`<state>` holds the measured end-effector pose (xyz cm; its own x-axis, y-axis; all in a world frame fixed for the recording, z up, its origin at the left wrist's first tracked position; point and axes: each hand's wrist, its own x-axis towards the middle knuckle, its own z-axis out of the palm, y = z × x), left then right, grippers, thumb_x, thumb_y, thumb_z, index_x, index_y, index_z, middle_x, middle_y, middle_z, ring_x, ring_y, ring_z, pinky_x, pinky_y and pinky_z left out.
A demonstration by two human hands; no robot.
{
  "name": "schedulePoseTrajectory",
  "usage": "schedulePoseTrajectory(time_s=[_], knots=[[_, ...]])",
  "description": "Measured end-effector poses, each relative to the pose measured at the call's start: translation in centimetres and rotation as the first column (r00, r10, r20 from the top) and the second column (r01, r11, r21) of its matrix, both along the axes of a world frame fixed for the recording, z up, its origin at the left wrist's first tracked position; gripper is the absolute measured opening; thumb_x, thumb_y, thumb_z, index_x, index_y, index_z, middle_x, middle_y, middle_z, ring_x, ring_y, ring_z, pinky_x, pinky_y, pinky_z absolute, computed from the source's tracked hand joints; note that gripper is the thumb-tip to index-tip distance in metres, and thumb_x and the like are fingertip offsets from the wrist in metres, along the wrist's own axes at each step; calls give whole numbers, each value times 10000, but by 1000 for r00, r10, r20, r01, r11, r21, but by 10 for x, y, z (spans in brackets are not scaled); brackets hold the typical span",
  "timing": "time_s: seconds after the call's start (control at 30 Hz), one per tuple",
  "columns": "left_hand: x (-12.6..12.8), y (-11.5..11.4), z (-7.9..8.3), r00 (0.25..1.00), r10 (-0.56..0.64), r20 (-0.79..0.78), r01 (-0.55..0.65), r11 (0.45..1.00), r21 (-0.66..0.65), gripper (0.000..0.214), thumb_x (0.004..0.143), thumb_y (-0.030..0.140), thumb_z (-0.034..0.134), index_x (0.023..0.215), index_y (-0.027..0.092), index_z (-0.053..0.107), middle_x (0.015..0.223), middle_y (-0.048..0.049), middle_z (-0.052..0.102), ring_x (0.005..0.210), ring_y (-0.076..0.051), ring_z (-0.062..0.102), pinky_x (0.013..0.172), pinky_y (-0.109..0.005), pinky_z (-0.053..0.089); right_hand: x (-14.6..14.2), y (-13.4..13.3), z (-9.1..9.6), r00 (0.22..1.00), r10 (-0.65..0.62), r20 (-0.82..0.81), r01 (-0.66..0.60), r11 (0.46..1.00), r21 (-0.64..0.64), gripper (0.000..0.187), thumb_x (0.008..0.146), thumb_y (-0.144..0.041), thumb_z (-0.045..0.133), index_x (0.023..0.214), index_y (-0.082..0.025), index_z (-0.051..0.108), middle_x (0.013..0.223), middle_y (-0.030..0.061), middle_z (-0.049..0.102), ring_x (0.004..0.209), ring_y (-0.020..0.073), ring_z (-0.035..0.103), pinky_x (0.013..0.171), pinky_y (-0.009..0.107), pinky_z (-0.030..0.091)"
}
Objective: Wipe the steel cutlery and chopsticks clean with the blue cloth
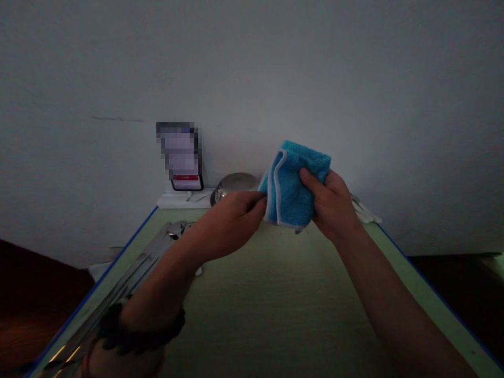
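Observation:
A folded blue cloth [293, 191] with pale edging is held up above the far part of the table. My right hand [334, 202] grips its right side, thumb on the front face and the other fingers behind it. At the cloth's left edge, my left hand [236, 220] pinches the border between thumb and fingers. Some of the left fingers are hidden from view. Behind the left hand stands a round shiny metal dish or lid [238, 182], partly covered by that hand.
A phone-like device [183, 157] with a blurred screen leans by the wall on a white base [167, 200]. Clear plastic packaging and metal items [151, 247] lie along the left of the green table [268, 315]. A white bundle [366, 211] rests at the far right.

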<state>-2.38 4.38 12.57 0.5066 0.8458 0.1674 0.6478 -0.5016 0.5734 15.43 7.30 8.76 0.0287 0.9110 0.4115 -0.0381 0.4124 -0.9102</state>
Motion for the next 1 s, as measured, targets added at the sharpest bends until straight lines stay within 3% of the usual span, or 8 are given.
schedulePoseTrajectory(time_s=[0.1, 0.17, 0.3, 0.43, 0.57, 0.73, 0.87, 1.0], knots=[[-14, -3, 9, 996, -47, -75, 47, 999, 2, 320, 861, 312, 369, 706, 174, 612, 592, 35, 574, 538, -96, 520, 520, -194, 373, 22, -8, 15, 916, 285, 283, -248, 956, -159, 288, 782, -398, 550, 1003, -218, 596, 894, 9, 677, 779, 170, 627, 711, 327, 498], [-22, -5, 12, 982, -110, -152, 107, 994, -27, 320, 868, 342, 380, 761, 187, 639, 621, 32, 598, 544, -97, 530, 511, -191, 372, 33, -14, 25, 724, 451, 522, -350, 892, -286, 258, 794, -380, 542, 979, -214, 613, 877, 3, 678, 738, 155, 623, 680, 296, 490], [-26, -11, 14, 944, -219, -247, 196, 974, -112, 303, 870, 340, 401, 767, 200, 649, 588, 43, 593, 494, -81, 508, 466, -183, 338, 35, -26, 38, 362, 535, 763, -437, 821, -368, 218, 794, -324, 550, 951, -194, 628, 895, 8, 671, 770, 149, 613, 663, 255, 459], [-23, -16, 18, 916, -264, -301, 228, 962, -149, 338, 876, 349, 391, 707, 186, 634, 534, 40, 553, 449, -74, 462, 425, -195, 297, 23, -34, 44, 218, 580, 785, -482, 763, -430, 202, 812, -305, 525, 935, -186, 634, 851, 4, 672, 742, 135, 613, 644, 238, 441], [-27, -19, 23, 920, -231, -316, 194, 970, -145, 328, 871, 365, 407, 712, 189, 634, 534, 39, 555, 443, -73, 462, 414, -198, 290, 14, -39, 48, 238, 556, 796, -514, 768, -383, 200, 817, -307, 521, 933, -193, 638, 836, -4, 677, 724, 122, 611, 637, 223, 426], [-29, -21, 27, 948, -166, -272, 157, 986, -54, 305, 855, 368, 437, 702, 179, 621, 528, 37, 538, 441, -75, 452, 414, -201, 294, 10, -42, 51, 328, 449, 831, -476, 838, -265, 204, 801, -329, 542, 931, -211, 645, 824, -10, 678, 703, 118, 602, 631, 224, 414], [-25, -22, 27, 993, -63, -105, 65, 998, 19, 326, 869, 417, 403, 744, 179, 588, 543, 37, 527, 457, -83, 459, 420, -196, 319, 14, -42, 51, 443, 326, 835, -358, 918, -168, 205, 771, -360, 570, 909, -234, 654, 755, -33, 667, 619, 109, 583, 571, 221, 409], [-20, -17, 21, 991, 23, 130, -30, 998, 52, 371, 895, 452, 326, 788, 181, 556, 687, 6, 579, 616, -118, 542, 528, -219, 406, 23, -40, 52, 485, 356, 799, -318, 923, -219, 220, 742, -372, 596, 893, -230, 669, 706, -39, 660, 565, 108, 569, 530, 223, 412]])
